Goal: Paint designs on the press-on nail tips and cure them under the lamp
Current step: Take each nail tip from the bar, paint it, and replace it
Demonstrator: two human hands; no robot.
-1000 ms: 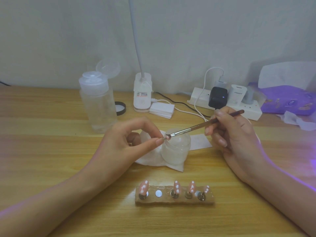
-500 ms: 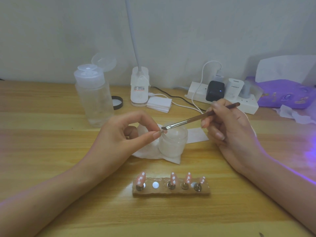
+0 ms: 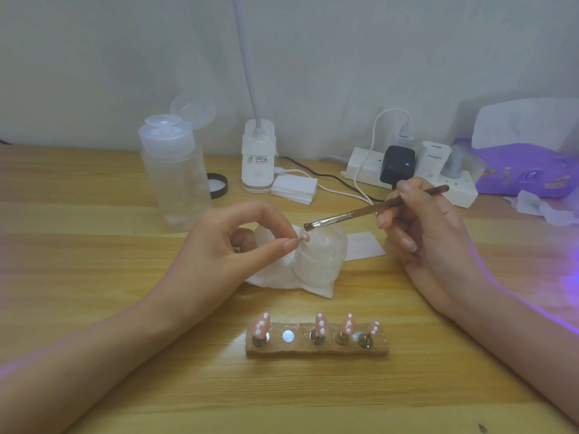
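My left hand [image 3: 232, 245] pinches a small pink nail tip [image 3: 305, 237] between thumb and forefinger, just over the rim of a frosted jar [image 3: 319, 261]. My right hand [image 3: 419, 233] grips a brown-handled flat brush [image 3: 369, 211], its bristle end hanging a little above and to the right of the tip. Near the table's front edge sits a wooden holder [image 3: 316, 343] with several pink nail tips, dotted white, standing on metal stands; one round magnet spot on it is bare.
A clear pump bottle [image 3: 175, 180] stands at the back left beside a black lid [image 3: 217, 186]. The white lamp base [image 3: 258, 158], a power strip [image 3: 410, 173] with cables and a purple pack [image 3: 526, 173] line the back. A white wipe [image 3: 272, 277] lies under the jar.
The brush has lifted slightly off the nail tip and drawn back to the right. My left hand keeps pinching the tip in the same place.
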